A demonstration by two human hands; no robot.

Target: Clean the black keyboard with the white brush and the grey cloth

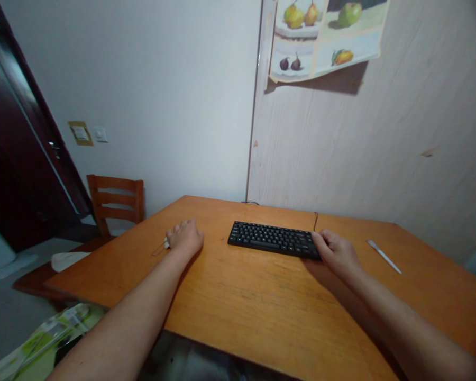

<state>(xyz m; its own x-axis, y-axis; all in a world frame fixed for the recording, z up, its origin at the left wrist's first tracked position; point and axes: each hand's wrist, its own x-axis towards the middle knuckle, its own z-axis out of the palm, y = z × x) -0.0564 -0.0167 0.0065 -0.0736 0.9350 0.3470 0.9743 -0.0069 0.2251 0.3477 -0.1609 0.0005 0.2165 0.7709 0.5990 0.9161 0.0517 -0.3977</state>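
A black keyboard (272, 238) lies across the middle of the wooden table (238, 296), with a thin dark cable running behind it. My right hand (337, 253) is closed on its right end, thumb on top; the fingers beneath are hidden. A shadow falls under that end. On the left part of the table my left hand (185, 236) rests with curled fingers over a small white object (167, 243). A thin cord loop trails from it onto the tabletop. Most of that object is covered, so its kind is unclear.
A slim white stick-like thing (384, 256) lies right of my right hand. Beyond the table's left edge are a wooden chair (117, 198) and a green-white bag (43, 341). Walls stand behind the table, with a fruit poster (329, 39) above.
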